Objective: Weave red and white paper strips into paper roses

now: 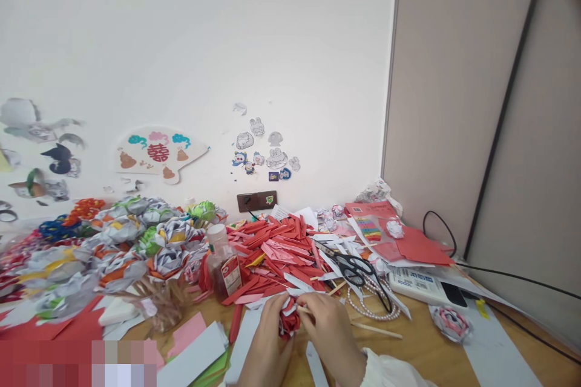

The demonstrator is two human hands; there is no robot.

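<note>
Both my hands meet low in the middle of the picture over a wooden table (422, 354). My left hand (265, 344) and my right hand (329, 329) are closed round a small red and white rolled paper flower (289, 317) held between them. A thin wooden stick (376, 331) lies on the table by my right hand. Just behind the hands lies a heap of red paper strips (276, 251).
Black scissors (358, 269) and a bead string (372, 308) lie right of the heap. A glue bottle (224, 263) stands left of it, beside a mass of finished paper flowers (118, 242). Red sheets (417, 245), a calculator (422, 284) and cables sit at the right.
</note>
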